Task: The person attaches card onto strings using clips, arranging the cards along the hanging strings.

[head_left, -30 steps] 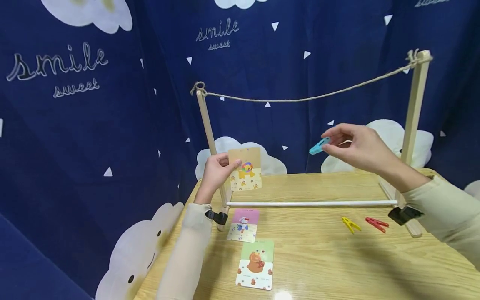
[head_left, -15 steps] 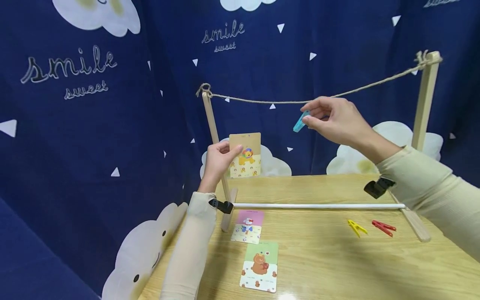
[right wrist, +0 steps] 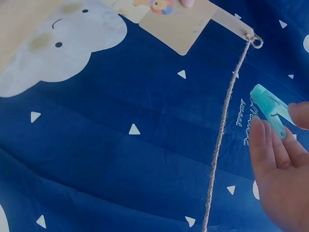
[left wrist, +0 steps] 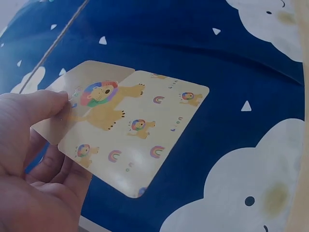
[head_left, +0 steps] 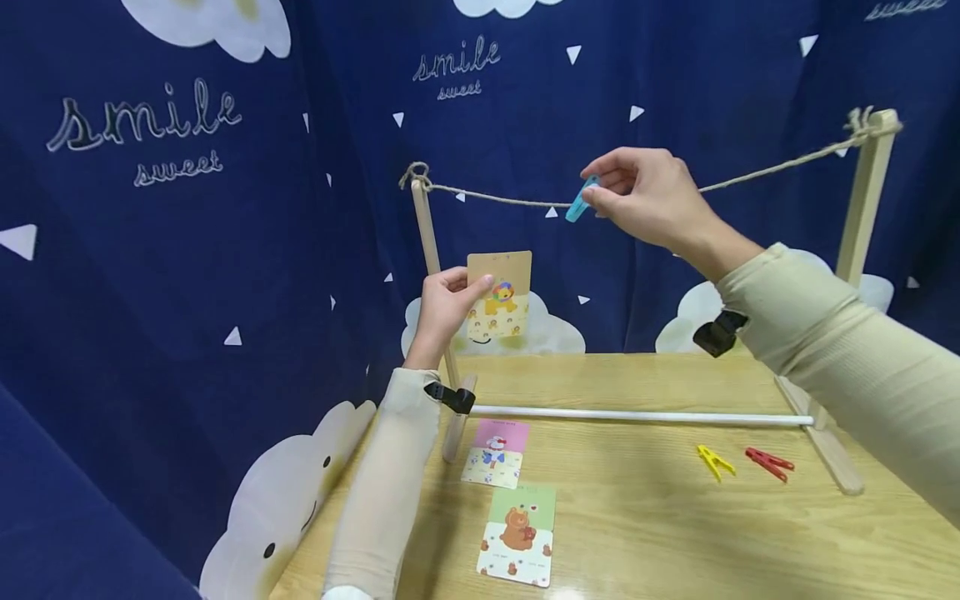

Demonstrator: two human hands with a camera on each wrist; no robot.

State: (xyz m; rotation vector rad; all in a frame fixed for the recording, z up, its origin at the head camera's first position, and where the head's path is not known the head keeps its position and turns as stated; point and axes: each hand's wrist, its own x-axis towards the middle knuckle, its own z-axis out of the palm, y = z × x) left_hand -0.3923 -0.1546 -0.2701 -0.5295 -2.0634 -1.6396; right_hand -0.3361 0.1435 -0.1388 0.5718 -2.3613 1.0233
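My left hand (head_left: 447, 308) pinches a tan and cream card (head_left: 510, 312) with a lion on it by its left edge, thumb across the front. The card is held upright below the twine line (head_left: 502, 199), near the left post (head_left: 425, 225). In the left wrist view the lion card (left wrist: 154, 111) is seen tilted, the fingers partly behind it. My right hand (head_left: 652, 200) pinches a turquoise clothespin (head_left: 581, 200) between thumb and fingers, close by the twine. The right wrist view has the clothespin (right wrist: 270, 108) beside the twine (right wrist: 222, 125), apart from it in that view.
On the wooden table (head_left: 630, 517) lie a pink card (head_left: 495, 454) and a green-topped bear card (head_left: 517, 533). A yellow clothespin (head_left: 715, 461) and a red one (head_left: 768, 463) lie at the right. A white rod (head_left: 637, 415) joins the stand's feet; the right post (head_left: 870, 200) stands behind my right forearm.
My right hand has moved up and to the left with the turquoise clothespin, reaching the twine's height. My left hand has raised the lion card toward the twine.
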